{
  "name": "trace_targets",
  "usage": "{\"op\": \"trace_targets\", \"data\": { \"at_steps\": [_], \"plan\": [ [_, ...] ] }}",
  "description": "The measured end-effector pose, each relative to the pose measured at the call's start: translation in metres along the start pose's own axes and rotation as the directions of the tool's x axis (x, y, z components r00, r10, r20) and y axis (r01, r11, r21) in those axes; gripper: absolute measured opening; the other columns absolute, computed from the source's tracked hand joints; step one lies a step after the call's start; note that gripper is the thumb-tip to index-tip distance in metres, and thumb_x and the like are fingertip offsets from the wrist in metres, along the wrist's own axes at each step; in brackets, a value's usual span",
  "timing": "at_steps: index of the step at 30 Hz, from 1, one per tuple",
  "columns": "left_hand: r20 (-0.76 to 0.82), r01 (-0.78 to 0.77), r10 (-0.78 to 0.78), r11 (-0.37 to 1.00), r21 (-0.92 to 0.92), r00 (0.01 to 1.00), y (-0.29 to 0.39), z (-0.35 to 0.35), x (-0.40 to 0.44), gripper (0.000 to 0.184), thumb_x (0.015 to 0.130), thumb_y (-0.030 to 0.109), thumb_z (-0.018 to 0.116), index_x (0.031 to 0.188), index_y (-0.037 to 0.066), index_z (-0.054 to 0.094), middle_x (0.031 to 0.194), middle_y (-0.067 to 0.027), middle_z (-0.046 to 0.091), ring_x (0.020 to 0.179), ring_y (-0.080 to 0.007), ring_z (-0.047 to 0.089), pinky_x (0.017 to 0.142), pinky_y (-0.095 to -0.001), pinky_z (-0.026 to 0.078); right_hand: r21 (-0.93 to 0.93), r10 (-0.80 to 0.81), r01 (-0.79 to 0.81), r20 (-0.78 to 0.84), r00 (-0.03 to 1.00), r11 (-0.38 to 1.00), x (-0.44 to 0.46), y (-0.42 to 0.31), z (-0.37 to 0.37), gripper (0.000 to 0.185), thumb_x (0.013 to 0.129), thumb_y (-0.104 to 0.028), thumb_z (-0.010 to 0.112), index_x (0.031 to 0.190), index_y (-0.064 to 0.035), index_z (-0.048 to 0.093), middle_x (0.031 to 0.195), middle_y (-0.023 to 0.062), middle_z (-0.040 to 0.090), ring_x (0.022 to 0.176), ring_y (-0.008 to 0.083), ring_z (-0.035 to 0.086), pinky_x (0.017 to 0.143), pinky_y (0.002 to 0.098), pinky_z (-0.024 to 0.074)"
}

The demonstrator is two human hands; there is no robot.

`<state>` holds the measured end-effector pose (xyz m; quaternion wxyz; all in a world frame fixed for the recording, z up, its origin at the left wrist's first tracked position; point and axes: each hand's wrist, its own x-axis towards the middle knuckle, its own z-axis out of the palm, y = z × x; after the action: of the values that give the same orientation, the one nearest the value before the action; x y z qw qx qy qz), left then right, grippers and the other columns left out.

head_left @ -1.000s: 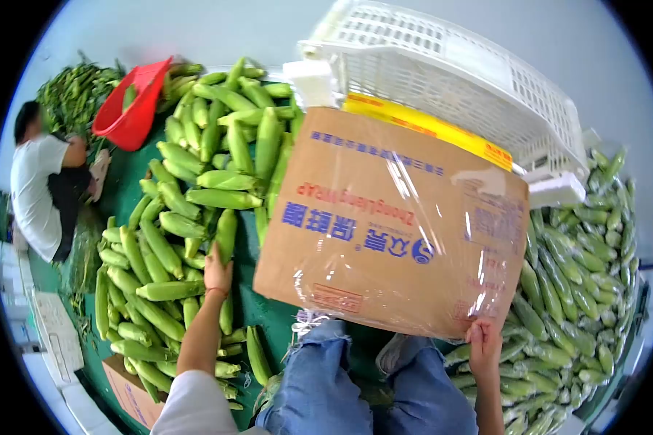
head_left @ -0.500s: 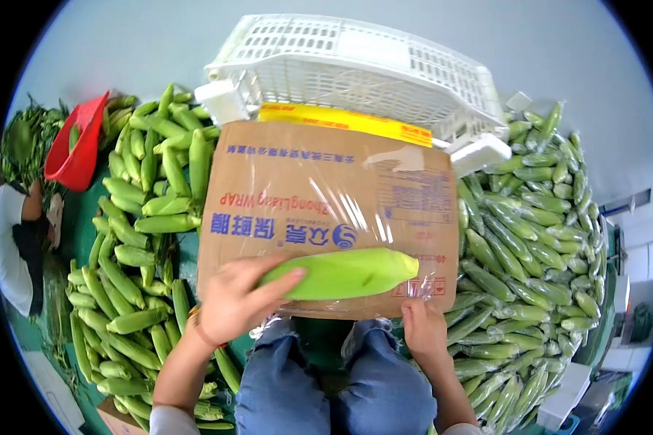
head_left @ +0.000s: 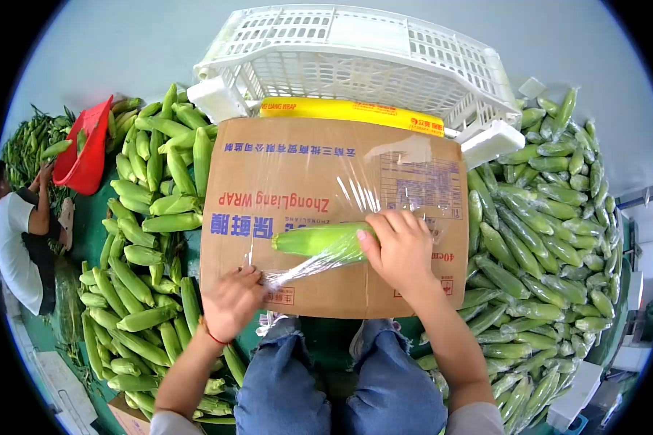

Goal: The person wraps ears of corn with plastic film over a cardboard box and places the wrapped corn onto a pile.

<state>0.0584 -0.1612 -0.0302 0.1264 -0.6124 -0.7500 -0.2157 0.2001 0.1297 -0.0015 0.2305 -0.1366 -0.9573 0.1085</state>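
A green ear of corn (head_left: 315,241) lies across the cardboard box (head_left: 232,170), partly under clear plastic film (head_left: 305,271). My right hand (head_left: 400,246) is closed over the ear's right end, thumb along its side. At the box's lower left, my left hand (head_left: 233,296) pinches the gathered film, fingers together. The film stretches between that hand and the ear. A yellow roll of wrap (head_left: 352,113) rests along the box's far edge.
Unwrapped corn (head_left: 145,319) is heaped at the left, film-wrapped corn (head_left: 537,232) at the right. A white crate (head_left: 370,36) stands behind the box. At the far left a person (head_left: 23,239) crouches by a red basket (head_left: 87,148).
The ear, last held in my left hand, has shifted slightly left and is now under my right hand. My left hand has moved down onto the film. The crouching person's hand has reached up.
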Motion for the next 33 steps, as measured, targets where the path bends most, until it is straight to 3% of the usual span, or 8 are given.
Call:
{"op": "trace_targets", "data": {
  "at_steps": [1,3,6,9,13,17,24,33],
  "plan": [
    [0.211,0.209,-0.235,0.968,0.140,0.949,0.005,-0.023,0.029,0.006,0.081,0.012,0.069,0.085,0.009,0.066,0.081,-0.0088,0.068,0.073,-0.0252,0.069,0.067,-0.0330,0.056,0.006,-0.007,0.007,-0.008,1.000,1.000,0.001,-0.001,0.001,0.022,0.082,-0.030,0.067,0.086,-0.0090,0.065,0.090,0.0054,0.059,0.086,0.0232,0.056,0.070,0.0381,0.0456],
    [0.014,0.536,-0.616,0.674,-0.508,0.788,-0.024,-0.023,0.076,0.002,0.082,0.004,0.065,0.083,0.003,0.066,0.078,-0.0124,0.065,0.063,-0.0255,0.064,0.058,-0.0315,0.052,0.007,-0.028,0.028,-0.035,0.999,1.000,0.007,0.000,-0.002,0.021,0.082,-0.029,0.067,0.085,-0.0086,0.065,0.088,0.0050,0.057,0.085,0.0239,0.055,0.069,0.0375,0.0461],
    [-0.045,0.079,-0.102,0.931,-0.357,0.994,-0.050,0.012,0.171,0.008,0.085,0.009,0.063,0.088,0.003,0.068,0.076,-0.0172,0.065,0.069,-0.0335,0.063,0.067,-0.0390,0.052,0.084,-0.091,0.094,-0.040,0.995,0.992,0.008,0.007,-0.001,0.020,0.081,-0.028,0.067,0.083,-0.0076,0.065,0.087,0.0048,0.055,0.085,0.0239,0.055,0.067,0.0378,0.0472],
    [0.535,0.093,0.028,0.976,-0.198,0.844,-0.021,0.059,0.197,0.016,0.083,0.021,0.059,0.080,0.008,0.068,0.079,-0.0201,0.066,0.076,-0.0385,0.064,0.068,-0.0476,0.051,0.088,-0.150,0.154,-0.042,0.988,0.984,0.016,0.016,-0.002,0.021,0.083,-0.029,0.066,0.081,-0.0079,0.064,0.080,0.0056,0.057,0.074,0.0249,0.058,0.061,0.0379,0.0493],
    [0.718,0.113,0.022,0.984,-0.141,0.696,0.041,-0.001,0.154,0.029,0.087,0.026,0.059,0.098,-0.001,0.063,0.098,-0.0242,0.065,0.076,-0.0383,0.064,0.066,-0.0476,0.053,0.027,0.005,-0.011,0.235,0.972,1.000,0.004,-0.006,-0.008,0.034,0.091,-0.039,0.058,0.081,-0.0072,0.061,0.066,0.0109,0.061,0.059,0.0303,0.063,0.050,0.0395,0.0508],
    [0.539,0.157,-0.039,0.972,-0.175,0.841,0.075,-0.017,0.083,0.083,0.083,0.055,0.061,0.134,-0.008,0.043,0.131,-0.0248,0.048,0.124,-0.0391,0.047,0.105,-0.0529,0.036,0.128,0.051,-0.159,0.601,0.798,0.979,-0.015,-0.041,-0.030,0.038,0.096,-0.044,0.050,0.096,-0.0065,0.056,0.074,0.0156,0.067,0.060,0.0315,0.067,0.049,0.0398,0.0534],
    [0.149,0.159,-0.170,0.984,0.081,0.974,-0.025,0.052,0.164,0.071,0.090,0.039,0.059,0.143,-0.001,0.036,0.149,-0.0236,0.032,0.140,-0.0412,0.029,0.114,-0.0526,0.024,0.116,-0.299,0.284,0.147,0.943,0.952,0.004,-0.025,-0.020,0.056,0.074,-0.039,0.075,0.119,-0.0111,0.058,0.123,0.0105,0.056,0.112,0.0277,0.056,0.095,0.0457,0.0457],
    [0.721,0.030,-0.020,1.000,-0.002,0.693,-0.067,0.057,0.243,0.079,0.081,0.023,0.069,0.142,-0.010,0.030,0.153,-0.0236,0.025,0.139,-0.0343,0.033,0.114,-0.0355,0.030,0.072,-0.320,0.324,0.456,0.830,0.943,0.068,-0.010,0.008,0.061,0.065,-0.047,0.079,0.105,-0.0076,0.054,0.092,0.0099,0.062,0.082,0.0297,0.065,0.064,0.0409,0.0540]
  ]
}}
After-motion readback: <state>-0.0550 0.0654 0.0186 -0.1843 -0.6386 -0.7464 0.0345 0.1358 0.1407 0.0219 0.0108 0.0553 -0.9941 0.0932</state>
